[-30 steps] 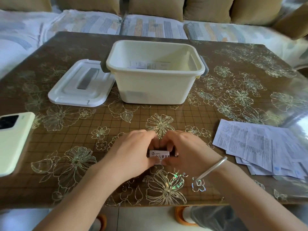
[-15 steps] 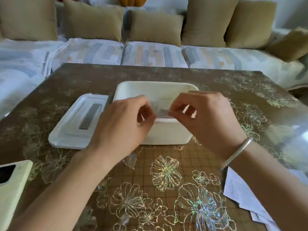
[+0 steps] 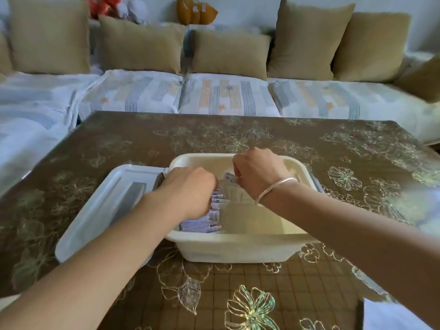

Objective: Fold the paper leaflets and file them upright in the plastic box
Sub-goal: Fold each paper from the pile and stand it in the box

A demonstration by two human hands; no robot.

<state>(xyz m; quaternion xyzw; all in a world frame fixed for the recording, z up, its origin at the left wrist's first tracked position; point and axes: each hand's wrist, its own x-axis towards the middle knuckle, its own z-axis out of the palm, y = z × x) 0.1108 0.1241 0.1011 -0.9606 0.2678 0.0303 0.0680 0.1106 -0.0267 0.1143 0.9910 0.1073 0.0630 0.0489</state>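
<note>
The cream plastic box [image 3: 238, 248] stands on the table in front of me. A row of folded leaflets [image 3: 209, 220] stands upright along its left side. Both my hands are inside the box. My right hand [image 3: 259, 173] pinches a folded leaflet [image 3: 232, 184] by its top edge at the far end of the row. My left hand [image 3: 190, 189] rests on the row with fingers curled against the same leaflet; its fingertips are hidden.
The box's white lid [image 3: 107, 206] lies flat just left of the box. The table has a brown floral cover [image 3: 238, 306]. A sofa with tan cushions [image 3: 228, 53] runs along the far side. A white sheet corner [image 3: 400, 315] shows at lower right.
Both hands lifted the folded leaflet off the table, carried it forward and lowered it into the box. My view moved closer over the box.
</note>
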